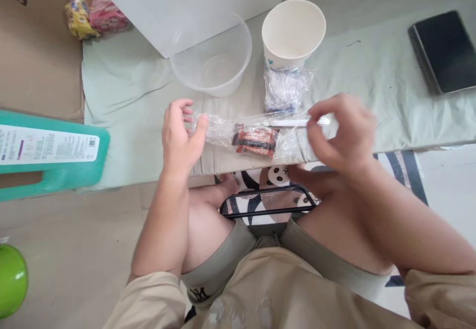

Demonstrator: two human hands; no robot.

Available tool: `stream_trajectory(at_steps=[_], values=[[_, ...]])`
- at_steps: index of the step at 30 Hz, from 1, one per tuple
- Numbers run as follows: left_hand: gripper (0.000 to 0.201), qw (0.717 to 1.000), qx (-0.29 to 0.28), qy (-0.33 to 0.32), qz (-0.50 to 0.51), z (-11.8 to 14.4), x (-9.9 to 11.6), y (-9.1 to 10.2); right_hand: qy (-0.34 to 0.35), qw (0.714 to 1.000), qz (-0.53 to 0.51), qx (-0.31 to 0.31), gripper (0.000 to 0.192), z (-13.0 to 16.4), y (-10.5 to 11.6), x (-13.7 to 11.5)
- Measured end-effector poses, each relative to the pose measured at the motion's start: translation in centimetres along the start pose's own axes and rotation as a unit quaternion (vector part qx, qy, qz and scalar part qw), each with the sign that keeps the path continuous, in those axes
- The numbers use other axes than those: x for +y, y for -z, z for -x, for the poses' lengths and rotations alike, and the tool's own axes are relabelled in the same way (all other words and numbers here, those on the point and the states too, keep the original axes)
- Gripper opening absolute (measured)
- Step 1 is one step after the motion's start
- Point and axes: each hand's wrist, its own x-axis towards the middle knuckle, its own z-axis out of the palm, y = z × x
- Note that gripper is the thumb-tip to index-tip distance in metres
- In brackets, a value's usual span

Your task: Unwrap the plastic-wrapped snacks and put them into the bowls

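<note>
1. Your left hand (180, 138) pinches the left end of a clear wrapper (256, 136) between thumb and fingers; the other fingers are spread loose.
2. Your right hand (344, 133) is curled, its fingertips nipping the wrapper's right end, where a white stick (293, 122) lies inside. I cannot tell whether you grip the stick itself or only the film.
3. The wrapper lies stretched between your hands at the near edge of the table (372, 81), with a red-and-black packet (256, 140) inside at its middle.
4. Risk: the wrapper sits right at the edge, so a hard pull could tear it and drop the packet into your lap.
5. Risk: the paper cup (293, 34) stands at 12 o'clock from the wrapper, the tub (211, 56) at 11; a jerk upward could knock either over.
6. Count: one wrapper, one packet, one stick, one cup, one clear tub, one crumpled film (284, 88) below the cup, one dark tablet (444, 51) at 2 o'clock.
</note>
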Motion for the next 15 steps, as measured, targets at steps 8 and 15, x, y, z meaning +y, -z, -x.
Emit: stream_trajectory(at_steps=[8, 15], values=[[0.005, 0.997, -0.028, -0.067, -0.014, -0.5, 0.9, -1.0, -0.024, 0.975, 0.032, -0.220, 0.024, 0.9, -2.4, -0.7], [0.012, 0.997, 0.016, 0.007, 0.078, -1.7, 0.7, -0.9, 0.015, 0.988, 0.049, -0.143, 0.018, 0.9, -1.7, -1.1]])
